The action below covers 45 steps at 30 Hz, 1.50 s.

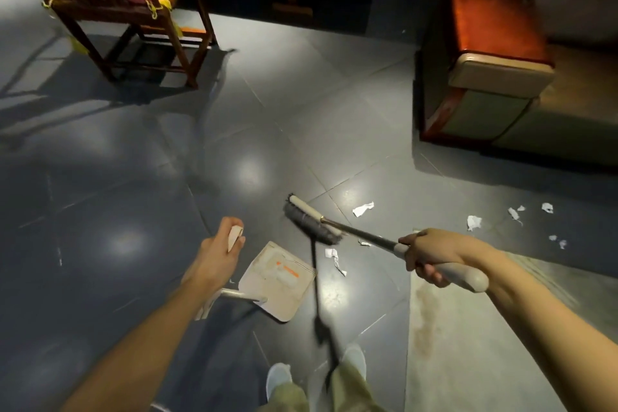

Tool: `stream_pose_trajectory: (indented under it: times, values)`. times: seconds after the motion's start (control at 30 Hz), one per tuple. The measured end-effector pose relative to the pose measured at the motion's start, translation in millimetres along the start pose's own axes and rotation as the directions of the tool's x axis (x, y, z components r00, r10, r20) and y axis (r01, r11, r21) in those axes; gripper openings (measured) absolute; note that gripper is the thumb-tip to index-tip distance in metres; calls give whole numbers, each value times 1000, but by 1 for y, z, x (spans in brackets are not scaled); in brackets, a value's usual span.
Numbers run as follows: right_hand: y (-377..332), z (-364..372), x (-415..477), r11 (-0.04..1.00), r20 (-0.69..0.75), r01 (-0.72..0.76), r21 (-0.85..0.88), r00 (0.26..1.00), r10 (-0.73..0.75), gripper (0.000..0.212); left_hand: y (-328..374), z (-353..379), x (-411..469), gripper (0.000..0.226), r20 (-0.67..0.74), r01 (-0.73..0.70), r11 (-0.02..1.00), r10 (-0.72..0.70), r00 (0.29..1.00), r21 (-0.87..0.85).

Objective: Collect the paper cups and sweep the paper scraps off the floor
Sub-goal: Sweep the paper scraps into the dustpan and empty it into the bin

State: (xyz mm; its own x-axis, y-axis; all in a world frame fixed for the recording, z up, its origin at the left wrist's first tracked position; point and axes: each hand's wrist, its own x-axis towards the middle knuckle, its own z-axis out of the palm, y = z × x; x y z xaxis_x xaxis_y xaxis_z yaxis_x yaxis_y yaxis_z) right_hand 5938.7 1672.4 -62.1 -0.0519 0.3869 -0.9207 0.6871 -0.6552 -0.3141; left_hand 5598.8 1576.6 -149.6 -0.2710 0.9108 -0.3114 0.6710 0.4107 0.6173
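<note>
The sweeping half of the job is in hand: the person stands over a dark tiled floor [133,177] with a broom [312,219] and a dustpan [281,278], and no paper cups show anywhere in view. The right hand [431,257] is wrapped tight round the broom's pale grip, fingers curled under it. The shaft runs forward and left to the bristle head, which sits low at the floor just beyond the dustpan's far edge. The left hand [220,244] is closed too, its fingers curled round a pale dustpan handle [235,237] (only its end shows, so how it joins the pan below is a guess). The pan lies flat on the tiles beneath it, its mouth apparently turned toward the broom. The paper scraps [363,209] lie to the right: one beside the broom head, a couple near the pan's right edge, and a looser scatter further right, near the foot of an upholstered seat [485,77]. No scrap is plainly in the pan yet. The next move probably calls for reaching the bristles out past the far scraps and drawing them leftward in short strokes toward the pan. The left hand would need to pin the pan down so that the light paper slides in rather than under the lip.
</note>
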Motion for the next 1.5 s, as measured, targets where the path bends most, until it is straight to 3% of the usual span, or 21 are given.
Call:
stream_pose_trajectory:
  times: [0.23, 0.37, 0.5, 0.73, 0.8, 0.87, 0.93, 1.07, 1.23, 1.3, 1.4, 1.5]
  values:
    - [24, -60, 50, 1000, -170, 23, 11, 985, -21, 19, 50, 33, 3, 4, 115, -37, 994, 24, 993, 107]
    - [48, -89, 84, 1000, -217, 15, 9, 976, -13, 18, 75, 55, 11, 4, 134, -76, 986, 57, 989, 148]
    - [76, -97, 103, 998, -128, -58, 28, 990, 61, 18, 91, 69, 22, 3, 55, -55, 989, 48, 997, 134]
    - [99, -8, 64, 991, 65, -116, -69, 991, 121, 67, 99, 82, 25, 10, 41, -88, 989, 83, 996, 123]
    - [95, 7, 46, 990, 138, -128, -67, 981, 136, 61, 97, 81, 24, 10, 36, -107, 986, 103, 994, 131]
    - [87, 7, 32, 982, 176, -184, -33, 966, 187, 38, 93, 80, 19, 9, 38, -123, 983, 119, 992, 138]
    - [81, 1, 15, 976, 223, -217, -12, 951, 214, 22, 83, 76, 9, 8, 26, -112, 984, 109, 994, 136]
    - [73, -1, -17, 971, 301, -208, 119, 939, 164, 43, 40, 53, -34, 9, -4, -49, 992, 50, 999, 118]
    - [55, 38, -46, 971, 300, -195, 138, 943, 147, 34, -29, 16, -107, 17, -101, 23, 1000, -22, 995, 7]
    - [42, 61, -48, 976, 285, -179, 127, 949, 137, 20, -57, 2, -135, 20, -150, 48, 999, -51, 987, -22]
    - [25, 107, -35, 993, 199, -116, -1, 973, 114, 11, -96, -17, -171, 15, -203, 127, 991, -133, 970, -43]
    - [12, 158, -17, 965, 91, 14, -264, 996, 10, 14, -127, -34, -202, 8, -249, 219, 973, -229, 941, -66]
